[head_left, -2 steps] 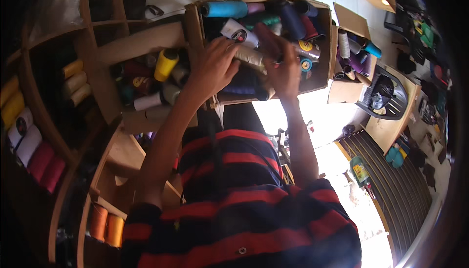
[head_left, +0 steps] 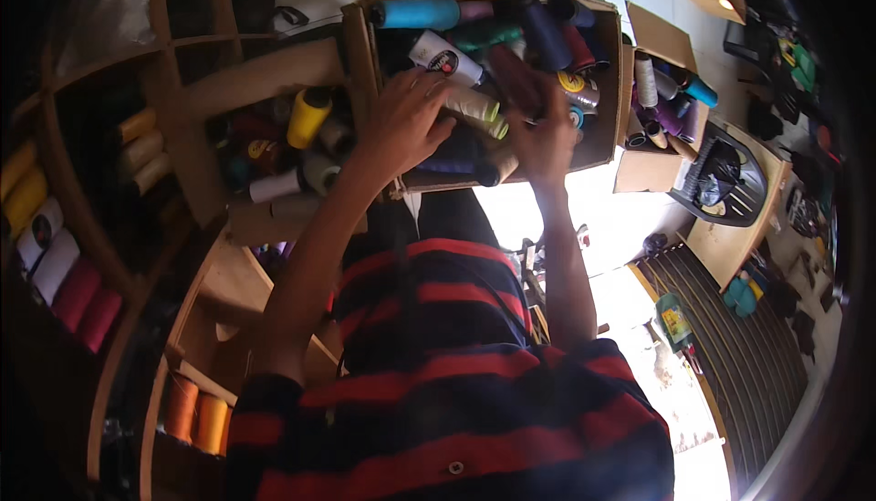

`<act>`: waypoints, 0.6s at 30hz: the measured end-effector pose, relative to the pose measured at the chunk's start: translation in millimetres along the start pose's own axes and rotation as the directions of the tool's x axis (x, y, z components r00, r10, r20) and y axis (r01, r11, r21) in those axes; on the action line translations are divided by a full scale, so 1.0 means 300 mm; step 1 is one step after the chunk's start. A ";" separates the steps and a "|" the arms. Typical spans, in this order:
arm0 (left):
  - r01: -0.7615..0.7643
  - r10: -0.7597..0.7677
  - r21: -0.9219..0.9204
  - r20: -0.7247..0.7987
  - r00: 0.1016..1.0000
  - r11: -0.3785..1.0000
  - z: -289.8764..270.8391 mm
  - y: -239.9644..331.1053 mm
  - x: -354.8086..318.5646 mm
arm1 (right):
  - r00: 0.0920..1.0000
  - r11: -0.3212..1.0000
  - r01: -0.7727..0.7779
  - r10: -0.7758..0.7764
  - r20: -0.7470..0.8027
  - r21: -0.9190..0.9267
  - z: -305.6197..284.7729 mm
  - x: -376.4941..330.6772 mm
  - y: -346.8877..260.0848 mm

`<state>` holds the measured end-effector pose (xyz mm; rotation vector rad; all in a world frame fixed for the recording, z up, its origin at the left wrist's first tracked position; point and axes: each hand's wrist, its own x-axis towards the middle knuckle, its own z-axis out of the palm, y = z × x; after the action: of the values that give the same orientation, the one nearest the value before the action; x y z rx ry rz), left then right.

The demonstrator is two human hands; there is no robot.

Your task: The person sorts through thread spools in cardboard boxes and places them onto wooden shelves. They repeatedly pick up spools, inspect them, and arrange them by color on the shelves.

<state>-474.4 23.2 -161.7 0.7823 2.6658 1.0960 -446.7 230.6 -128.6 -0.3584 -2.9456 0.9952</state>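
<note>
Thread cones lie jumbled in the cardboard box (head_left: 360, 54) held against the striped shirt (head_left: 456, 355), so the left hand (head_left: 406, 122) grips a cream cone (head_left: 470, 104) while the right hand (head_left: 546, 140) closes on a maroon cone (head_left: 513, 77).

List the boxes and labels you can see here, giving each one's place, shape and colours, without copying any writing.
Big cardboard box: top centre, open, brown, full of thread cones; both hands reach inside.
Small cardboard box: to its right, open, brown.
Round label: on a white cone's end, dark with red.
Green bottle: lower right, yellow label.
</note>
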 end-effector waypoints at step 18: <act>0.340 -0.280 0.388 -0.204 0.938 0.857 0.106 0.186 0.193 | 0.980 0.945 -0.062 -0.002 0.197 0.320 -0.319 -0.101 0.374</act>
<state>-490.5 106.1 -142.8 0.3056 3.0520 0.5209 -385.5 367.6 -117.6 -0.3117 -2.8665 1.5764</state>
